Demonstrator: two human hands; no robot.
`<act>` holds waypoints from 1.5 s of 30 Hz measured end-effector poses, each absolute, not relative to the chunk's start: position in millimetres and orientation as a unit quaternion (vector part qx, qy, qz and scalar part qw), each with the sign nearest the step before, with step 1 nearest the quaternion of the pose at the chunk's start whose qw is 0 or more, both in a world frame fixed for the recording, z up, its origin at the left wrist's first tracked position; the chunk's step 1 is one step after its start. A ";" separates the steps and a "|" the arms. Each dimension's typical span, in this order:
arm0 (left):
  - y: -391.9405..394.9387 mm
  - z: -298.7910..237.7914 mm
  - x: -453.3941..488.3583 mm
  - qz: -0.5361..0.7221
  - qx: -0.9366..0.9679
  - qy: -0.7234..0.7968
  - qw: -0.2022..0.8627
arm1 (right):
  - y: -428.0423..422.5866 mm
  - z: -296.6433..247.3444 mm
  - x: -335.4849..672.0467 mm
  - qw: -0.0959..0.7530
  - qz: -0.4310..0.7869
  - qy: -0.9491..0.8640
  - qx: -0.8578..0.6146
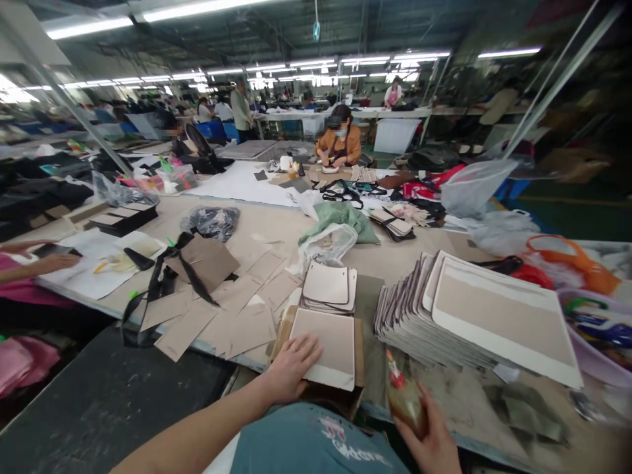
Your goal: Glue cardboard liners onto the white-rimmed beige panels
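Head view shows left hand (292, 366) spread on pale panel (336, 343), right hand's grip (432, 431) wrapped round a bottle (403, 400), partly hiding it.

I see a flat rectangular panel (336, 345), its face beige, bordered by a thin pale edge that widens into a band along the near side, the visible corners lightly rounded. It lies face up on brown cardboard (359, 359) at the near edge of the bench (276, 210), the left hand (295, 366) spread over its left part. I make out a squeeze bottle (405, 403) in the right hand (435, 428): murky yellow-brown body, red collar, narrow orange tip pointing upward, leaning slightly left.
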State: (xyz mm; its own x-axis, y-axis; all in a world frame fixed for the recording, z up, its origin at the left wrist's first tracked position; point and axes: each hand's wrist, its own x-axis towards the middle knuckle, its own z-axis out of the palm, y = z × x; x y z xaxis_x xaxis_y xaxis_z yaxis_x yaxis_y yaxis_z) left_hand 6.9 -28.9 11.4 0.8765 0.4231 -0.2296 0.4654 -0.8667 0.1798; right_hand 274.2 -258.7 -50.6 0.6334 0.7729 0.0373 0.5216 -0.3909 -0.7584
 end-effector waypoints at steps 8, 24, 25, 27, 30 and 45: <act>-13.0 3.4 -1.5 -0.071 0.970 0.188 0.138 | -193.4 30.1 220.4 0.363 0.119 -0.471 -0.795; 8.3 0.9 -13.3 0.004 0.974 0.097 0.203 | -125.9 50.3 163.6 0.454 0.268 -0.329 -0.784; 8.8 -0.4 -13.5 0.004 0.974 0.094 0.204 | -124.3 50.6 163.0 0.480 0.330 -0.270 -0.766; 9.1 -1.3 -13.7 0.003 0.975 0.089 0.204 | -123.7 51.5 161.8 0.528 0.444 -0.177 -0.702; 8.5 0.5 -13.7 -0.003 0.976 0.091 0.199 | -128.8 53.0 158.9 0.584 0.522 -0.127 -0.609; 3.9 2.3 -12.0 -0.003 0.980 0.100 0.173 | -151.3 60.2 148.0 0.664 0.399 -0.161 -0.612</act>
State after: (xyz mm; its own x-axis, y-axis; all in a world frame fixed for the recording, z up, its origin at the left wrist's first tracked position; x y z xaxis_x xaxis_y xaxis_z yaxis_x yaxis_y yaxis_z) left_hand -12.0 3.9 2.3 0.9802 0.1938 -0.0413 0.1962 -0.9201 0.3389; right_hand 148.0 -151.3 60.2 0.6306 0.7261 -0.2740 -0.3326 -0.0661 -0.9407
